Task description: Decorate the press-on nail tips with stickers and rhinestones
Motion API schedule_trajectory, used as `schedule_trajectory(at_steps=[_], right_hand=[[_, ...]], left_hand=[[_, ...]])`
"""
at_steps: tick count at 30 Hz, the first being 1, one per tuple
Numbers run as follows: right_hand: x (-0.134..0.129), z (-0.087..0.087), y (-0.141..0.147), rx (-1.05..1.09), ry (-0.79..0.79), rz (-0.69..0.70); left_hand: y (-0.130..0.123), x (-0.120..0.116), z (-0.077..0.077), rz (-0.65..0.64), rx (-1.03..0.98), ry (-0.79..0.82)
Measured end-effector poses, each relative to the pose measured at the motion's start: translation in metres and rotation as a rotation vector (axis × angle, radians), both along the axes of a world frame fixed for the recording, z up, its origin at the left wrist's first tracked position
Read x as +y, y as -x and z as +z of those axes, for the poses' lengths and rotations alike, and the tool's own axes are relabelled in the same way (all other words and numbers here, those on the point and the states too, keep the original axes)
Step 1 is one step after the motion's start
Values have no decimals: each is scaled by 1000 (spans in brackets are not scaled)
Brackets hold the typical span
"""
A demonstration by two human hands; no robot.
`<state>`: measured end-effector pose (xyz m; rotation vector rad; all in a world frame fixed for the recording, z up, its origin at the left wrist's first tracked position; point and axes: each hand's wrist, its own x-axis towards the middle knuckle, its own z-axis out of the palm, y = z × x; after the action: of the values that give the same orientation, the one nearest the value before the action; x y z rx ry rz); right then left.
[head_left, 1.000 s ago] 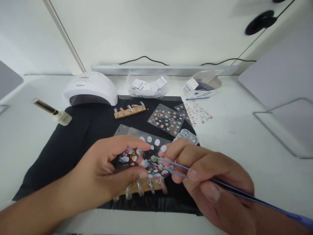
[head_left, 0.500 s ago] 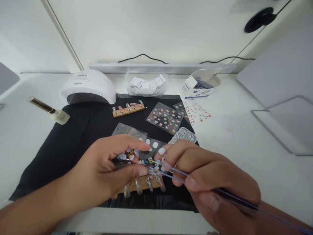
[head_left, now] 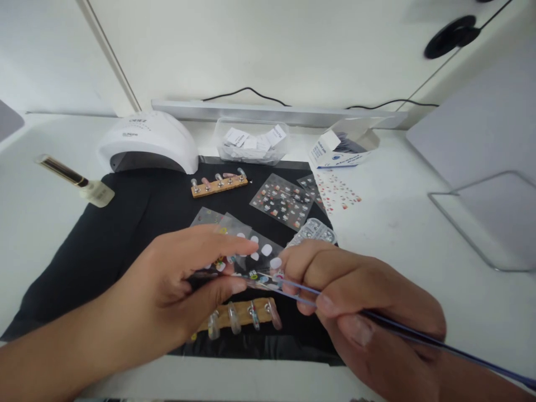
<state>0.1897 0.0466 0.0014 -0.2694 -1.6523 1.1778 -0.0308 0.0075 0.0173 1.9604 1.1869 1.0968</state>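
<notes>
My left hand (head_left: 180, 279) pinches a clear sticker sheet (head_left: 263, 277) between thumb and fingers; the sheet is tilted and carries small coloured designs. In my right hand (head_left: 360, 307) is a pair of thin blue tweezers (head_left: 307, 294), their tips at the sheet's printed face. Whether a sticker is between the tips cannot be made out. White oval shapes (head_left: 267, 250) show on the clear sheet behind. Below the hands lies a wooden strip (head_left: 243, 314) with several nail tips, partly hidden by my left hand.
On the black mat (head_left: 125, 223) lie a second nail strip (head_left: 220, 186), more sticker sheets (head_left: 282, 201) and a silver case (head_left: 314, 230). Around it stand a white lamp (head_left: 148, 139), a bottle (head_left: 98, 192), a clear tub (head_left: 251, 156) and a pad box (head_left: 343, 159).
The held sheet has tipped to a flatter, more edge-on angle, and the tweezers' tips have come closer together. The view has shifted slightly.
</notes>
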Motion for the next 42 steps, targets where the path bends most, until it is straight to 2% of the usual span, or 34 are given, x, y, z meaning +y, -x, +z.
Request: schedule_trajectory(at_steps=[7, 19, 36, 42], right_hand=[[-2, 4, -2, -39, -15, -22], [-5, 8, -2, -69, 20, -53], [0, 9, -2, -50, 168, 47], [2, 8, -5, -54, 165, 83]], left_hand=[[-3, 1, 1, -3, -102, 82], [-4, 0, 2, -29, 24, 0], [-2, 2, -1, -95, -33, -8], [0, 3, 0, -108, -30, -17]])
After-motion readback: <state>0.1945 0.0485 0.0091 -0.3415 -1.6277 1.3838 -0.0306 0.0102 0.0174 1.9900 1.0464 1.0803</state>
